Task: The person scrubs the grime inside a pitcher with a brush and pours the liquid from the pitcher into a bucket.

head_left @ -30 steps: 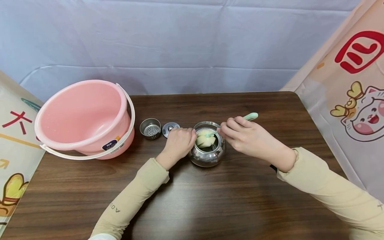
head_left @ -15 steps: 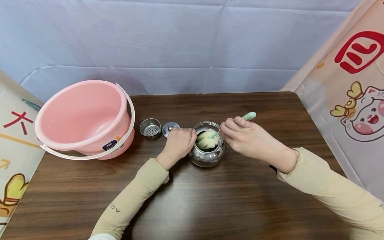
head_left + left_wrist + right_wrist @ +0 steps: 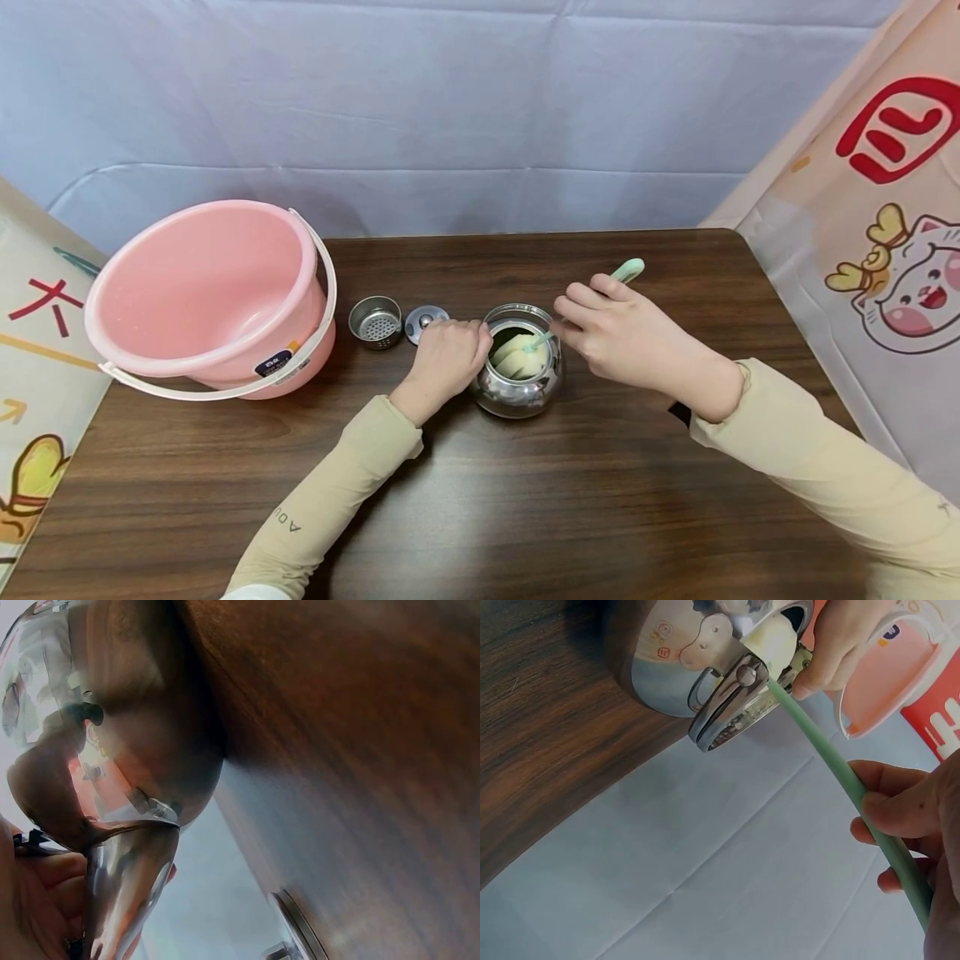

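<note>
A shiny steel teapot [image 3: 517, 396] stands on the table, lid off. My left hand [image 3: 450, 354] holds it on its left side; in the left wrist view the fingers [image 3: 56, 892] lie around the spout [image 3: 127, 892]. The teapot's swing handle [image 3: 724, 705] is folded back by the mouth. My right hand [image 3: 626, 337] grips a sponge brush by its mint-green handle [image 3: 829, 754], thumb and fingers curled round it. The pale yellow sponge head [image 3: 521, 357] sits in the teapot's mouth, its lower part hidden inside.
Left of the teapot lie its knobbed lid [image 3: 427, 319] and a steel strainer [image 3: 377, 322] with a perforated base. A large pink bucket [image 3: 217, 292] with a white handle stands at the far left. A pale cloth [image 3: 465, 108] hangs behind the table.
My right hand has shifted slightly up and to the right with the brush. The sponge head has turned and moved right within the mouth. My left hand and the teapot have stayed put.
</note>
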Motion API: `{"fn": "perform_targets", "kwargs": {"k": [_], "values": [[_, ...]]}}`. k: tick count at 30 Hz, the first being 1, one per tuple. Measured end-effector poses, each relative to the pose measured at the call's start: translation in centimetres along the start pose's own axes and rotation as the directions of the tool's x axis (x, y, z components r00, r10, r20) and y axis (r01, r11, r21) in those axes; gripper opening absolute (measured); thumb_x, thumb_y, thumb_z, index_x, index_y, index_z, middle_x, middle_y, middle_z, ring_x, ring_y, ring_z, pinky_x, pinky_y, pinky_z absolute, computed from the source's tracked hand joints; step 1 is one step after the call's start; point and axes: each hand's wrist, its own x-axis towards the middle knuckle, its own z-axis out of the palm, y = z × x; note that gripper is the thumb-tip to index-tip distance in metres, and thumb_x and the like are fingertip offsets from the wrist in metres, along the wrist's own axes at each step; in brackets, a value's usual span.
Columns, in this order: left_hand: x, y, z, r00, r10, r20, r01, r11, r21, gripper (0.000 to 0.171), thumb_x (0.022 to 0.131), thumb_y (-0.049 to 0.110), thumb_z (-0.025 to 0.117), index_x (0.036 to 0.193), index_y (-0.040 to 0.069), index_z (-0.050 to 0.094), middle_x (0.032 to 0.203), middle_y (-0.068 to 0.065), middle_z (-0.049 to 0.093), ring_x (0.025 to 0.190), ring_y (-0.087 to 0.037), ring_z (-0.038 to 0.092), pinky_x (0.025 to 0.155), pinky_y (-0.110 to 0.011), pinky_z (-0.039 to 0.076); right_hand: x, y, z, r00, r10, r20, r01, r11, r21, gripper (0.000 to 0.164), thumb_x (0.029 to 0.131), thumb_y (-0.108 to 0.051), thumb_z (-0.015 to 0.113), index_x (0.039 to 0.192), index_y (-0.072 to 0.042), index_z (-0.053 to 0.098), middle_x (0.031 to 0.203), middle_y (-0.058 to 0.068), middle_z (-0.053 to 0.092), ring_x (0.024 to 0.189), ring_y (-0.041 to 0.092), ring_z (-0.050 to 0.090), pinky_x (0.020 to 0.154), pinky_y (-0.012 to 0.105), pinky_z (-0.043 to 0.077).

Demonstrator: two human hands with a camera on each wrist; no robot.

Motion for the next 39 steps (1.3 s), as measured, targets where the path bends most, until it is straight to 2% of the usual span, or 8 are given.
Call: {"fn": "perform_targets", "kwargs": {"k": [3, 6, 15, 27, 32, 39], "values": [[0.0, 0.1, -0.1, 1.0, 0.001, -0.004, -0.001, 1.0, 0.001, 0.041, 0.091, 0.018, 0.029, 0.056, 0.009, 0.047, 0.051, -0.006, 0.054, 0.049, -0.025, 0.055, 0.049, -0.036, 0.039, -0.1, 0.5, 0.2, 1.0, 0.023, -0.005, -0.023, 0.999, 0.049, 0.028, 0.064, 0.001, 0.051, 0.082, -0.007, 0.071, 0.078, 0.007, 0.047, 0.074, 0.024, 0.04, 0.073, 0.038, 0.034], [0.0, 0.1, -0.1, 1.0, -0.002, -0.008, 0.002, 1.0, 0.002, 0.041, 0.091, 0.018, 0.029, 0.055, 0.009, 0.046, 0.051, -0.007, 0.054, 0.049, -0.025, 0.055, 0.048, -0.036, 0.039, -0.1, 0.8, 0.4, 0.999, 0.046, -0.008, -0.045, 0.995, 0.086, 0.032, 0.056, 0.003, 0.054, 0.081, -0.008, 0.071, 0.077, 0.006, 0.046, 0.074, 0.025, 0.041, 0.073, 0.039, 0.034], [0.1, 0.0, -0.1, 1.0, -0.016, 0.008, 0.016, 1.0, 0.001, 0.041, 0.091, 0.019, 0.029, 0.056, 0.009, 0.047, 0.051, -0.006, 0.054, 0.049, -0.025, 0.054, 0.05, -0.037, 0.039, -0.2, 1.3, 1.1, 0.996, 0.091, 0.014, -0.092, 0.983, 0.16, 0.037, 0.059, 0.007, 0.051, 0.082, -0.011, 0.073, 0.076, 0.005, 0.048, 0.072, 0.025, 0.041, 0.072, 0.041, 0.032], [0.1, 0.0, 0.0, 1.0, -0.019, -0.001, 0.019, 1.0, -0.004, 0.04, 0.091, 0.018, 0.031, 0.056, 0.008, 0.048, 0.052, -0.006, 0.055, 0.05, -0.026, 0.055, 0.05, -0.037, 0.039, -1.0, 1.7, 2.1, 0.984, 0.175, 0.044, -0.18, 0.941, 0.286, 0.04, 0.063, 0.008, 0.047, 0.083, -0.011, 0.075, 0.077, 0.004, 0.052, 0.071, 0.023, 0.044, 0.071, 0.042, 0.029], [0.1, 0.1, -0.1, 1.0, -0.018, 0.004, 0.018, 1.0, -0.006, 0.04, 0.091, 0.018, 0.031, 0.055, 0.009, 0.047, 0.051, -0.006, 0.054, 0.049, -0.026, 0.054, 0.049, -0.037, 0.039, -0.9, 1.4, 2.2, 0.981, 0.188, 0.043, -0.193, 0.935, 0.296, 0.041, 0.063, 0.008, 0.046, 0.084, -0.011, 0.075, 0.078, 0.004, 0.052, 0.07, 0.023, 0.044, 0.071, 0.042, 0.028], [0.0, 0.1, -0.1, 0.999, -0.026, 0.018, 0.026, 1.0, 0.0, 0.04, 0.091, 0.018, 0.032, 0.055, 0.009, 0.046, 0.051, -0.007, 0.054, 0.049, -0.026, 0.055, 0.049, -0.037, 0.039, -0.6, 0.9, 2.2, 0.983, 0.182, 0.034, -0.185, 0.943, 0.276, 0.041, 0.061, 0.009, 0.049, 0.085, -0.011, 0.075, 0.079, 0.004, 0.052, 0.071, 0.024, 0.044, 0.071, 0.041, 0.029]]}}
